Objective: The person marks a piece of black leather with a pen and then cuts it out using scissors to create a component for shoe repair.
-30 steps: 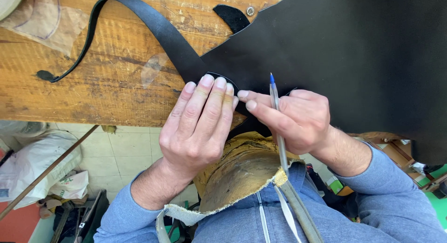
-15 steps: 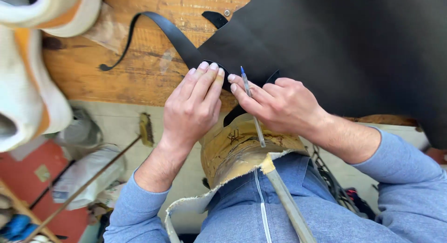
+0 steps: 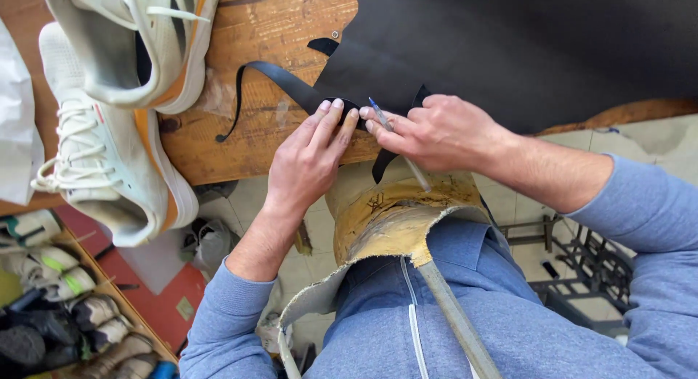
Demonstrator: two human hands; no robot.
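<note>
Left hand (image 3: pixel 309 157) flat, fingers together, pressing the black leather sheet (image 3: pixel 523 45) down at the near edge of the wooden desk (image 3: pixel 276 30); right hand (image 3: pixel 436 132) has its grip closed around a blue pen (image 3: pixel 385 126), tip on the leather beside the left fingertips. Since a second ago both hands have kept this pose while white-and-orange sneakers (image 3: pixel 123 81) entered view at left, so marking appears ongoing.

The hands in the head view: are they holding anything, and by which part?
The right hand holds a blue-tipped pen by its lower barrel. The left hand grips nothing; its fingertips press flat on the black leather sheet.
</note>
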